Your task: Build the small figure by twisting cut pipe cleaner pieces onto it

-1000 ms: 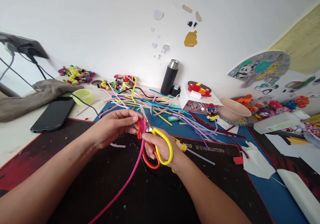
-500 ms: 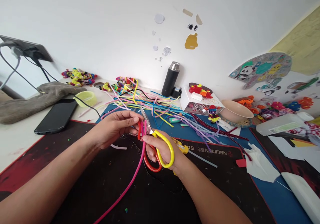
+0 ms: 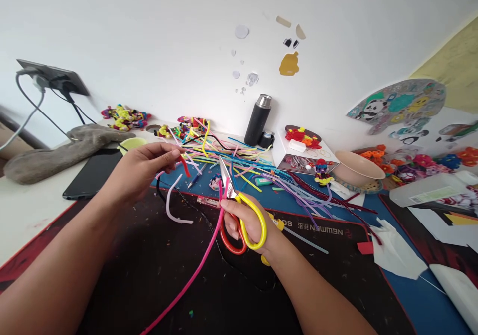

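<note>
My left hand [image 3: 159, 161] pinches a short red pipe cleaner piece [image 3: 185, 167], held up left of the scissors. In my right hand [image 3: 242, 218] are scissors [image 3: 253, 223] with one yellow and one red handle, their blades pointing up and away. A long pink pipe cleaner [image 3: 199, 267] is held against the scissors by the right thumb and curves down toward the lower left. A curved white pipe cleaner [image 3: 170, 208] lies on the dark mat beneath the left hand.
Behind the hands lies a pile of coloured pipe cleaners [image 3: 239, 156]. A black thermos [image 3: 257, 121] stands by the wall, with a white box [image 3: 304, 156] and a beige bowl [image 3: 358, 168] to its right. A phone [image 3: 91, 173] lies left.
My left hand has moved left and up, away from the scissors, taking the red piece with it. The pink pipe cleaner stays at my right hand. The view has shifted slightly.
</note>
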### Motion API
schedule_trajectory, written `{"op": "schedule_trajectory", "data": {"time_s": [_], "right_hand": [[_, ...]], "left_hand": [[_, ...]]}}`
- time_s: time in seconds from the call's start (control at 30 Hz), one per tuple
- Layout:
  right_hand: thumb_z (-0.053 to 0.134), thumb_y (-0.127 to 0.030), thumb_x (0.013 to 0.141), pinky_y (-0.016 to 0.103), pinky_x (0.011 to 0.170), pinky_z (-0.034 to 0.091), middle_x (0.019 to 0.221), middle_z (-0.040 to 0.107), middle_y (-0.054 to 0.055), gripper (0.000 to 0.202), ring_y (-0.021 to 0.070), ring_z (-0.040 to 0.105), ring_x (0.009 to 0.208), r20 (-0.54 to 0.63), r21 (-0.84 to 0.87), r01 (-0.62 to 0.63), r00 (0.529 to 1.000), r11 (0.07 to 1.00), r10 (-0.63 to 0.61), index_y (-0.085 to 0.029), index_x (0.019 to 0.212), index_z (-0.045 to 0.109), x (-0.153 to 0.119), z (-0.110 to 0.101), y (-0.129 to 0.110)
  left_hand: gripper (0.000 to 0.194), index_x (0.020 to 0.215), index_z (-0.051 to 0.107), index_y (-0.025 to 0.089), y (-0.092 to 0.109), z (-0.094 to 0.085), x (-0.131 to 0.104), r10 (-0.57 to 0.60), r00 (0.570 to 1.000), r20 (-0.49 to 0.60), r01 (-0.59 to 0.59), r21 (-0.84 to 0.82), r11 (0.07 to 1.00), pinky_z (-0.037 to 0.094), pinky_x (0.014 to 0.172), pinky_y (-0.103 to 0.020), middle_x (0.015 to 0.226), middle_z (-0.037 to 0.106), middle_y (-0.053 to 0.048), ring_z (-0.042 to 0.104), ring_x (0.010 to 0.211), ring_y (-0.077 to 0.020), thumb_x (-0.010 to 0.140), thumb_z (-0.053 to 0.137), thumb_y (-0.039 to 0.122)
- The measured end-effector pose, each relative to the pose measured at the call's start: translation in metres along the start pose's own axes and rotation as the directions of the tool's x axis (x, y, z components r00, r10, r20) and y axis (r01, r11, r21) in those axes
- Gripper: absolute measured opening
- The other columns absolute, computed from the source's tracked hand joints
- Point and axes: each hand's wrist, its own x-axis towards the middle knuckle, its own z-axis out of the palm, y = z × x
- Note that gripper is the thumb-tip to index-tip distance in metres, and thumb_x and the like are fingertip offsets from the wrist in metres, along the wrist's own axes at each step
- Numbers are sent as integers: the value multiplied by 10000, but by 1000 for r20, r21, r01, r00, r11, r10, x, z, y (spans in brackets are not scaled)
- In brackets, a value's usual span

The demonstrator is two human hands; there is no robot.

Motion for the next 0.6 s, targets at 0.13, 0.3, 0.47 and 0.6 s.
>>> {"op": "schedule_trajectory", "data": {"time_s": [0.13, 0.3, 0.47, 0.6], "right_hand": [[798, -520, 879, 229, 420, 315, 483, 532, -77, 404, 91, 443, 377, 3, 39, -12, 1000, 999, 12, -227, 763, 546, 0, 1, 0], [807, -556, 879, 231, 413, 309, 480, 516, -69, 452, 92, 441, 380, 5, 26, -17, 1000, 1000, 17, -222, 722, 546, 1, 0, 3], [800, -549, 894, 239, 424, 348, 485, 515, -57, 467, 96, 439, 388, 6, -5, 3, 1000, 1000, -3, -219, 682, 545, 0, -2, 7], [782, -557, 903, 246, 424, 344, 468, 494, -49, 500, 99, 431, 391, -3, -27, -9, 1000, 1000, 9, -221, 630, 532, -1, 0, 7]], "left_hand": [[338, 865, 806, 195, 2, 0, 1, -11, 1000, -9, 12, 167, 986, 429, 720, -308, 805, 753, -24, 564, 748, -194, 838, 871, 526], [414, 905, 849, 220, -2, -1, 5, -22, 1000, -20, 29, 457, 889, 469, 786, -323, 925, 862, -52, 694, 870, -276, 797, 803, 617], [323, 935, 851, 253, -12, -5, 11, 2, 1000, -12, 6, 615, 788, 489, 810, -323, 987, 895, -49, 762, 997, -335, 844, 731, 539], [304, 933, 849, 253, -11, -9, 12, 0, 999, -34, 22, 650, 760, 494, 798, -328, 983, 897, -62, 779, 985, -346, 839, 709, 506]]}}
